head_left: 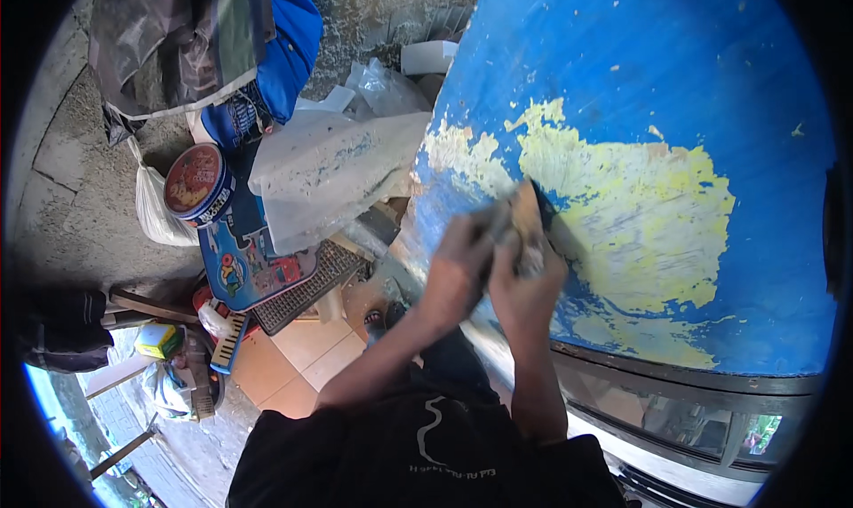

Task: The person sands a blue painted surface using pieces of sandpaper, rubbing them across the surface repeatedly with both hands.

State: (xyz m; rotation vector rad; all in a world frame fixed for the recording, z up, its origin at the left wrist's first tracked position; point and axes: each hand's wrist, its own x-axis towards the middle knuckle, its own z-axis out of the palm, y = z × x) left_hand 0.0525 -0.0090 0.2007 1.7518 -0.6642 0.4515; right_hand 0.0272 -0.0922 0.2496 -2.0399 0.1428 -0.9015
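Far left, there's a round tin (197,186) with a red and blue lid sitting among the clutter, a white plastic bag (153,208) just beside it and a pale, paint-flecked slab (333,172) leaning to its right. Below them a dark wire grid (306,286) lies over the tan floor tiles (311,348).

Now the middle: your left hand (458,268) is curled tight, fingers wrapped over the lower part of the scraper (526,213), pressed right against your other hand. Your right hand (526,286) is closed around the tool too, knuckles up, both hands stacked on it. The flat tan blade points up and away from you, its tip touching the blue painted surface (640,55) at the edge of the stripped patch.

To the right, that yellow scraped area (631,215) spreads wide across the blue, ragged at its borders, with a dark frame (693,384) running along underneath it.
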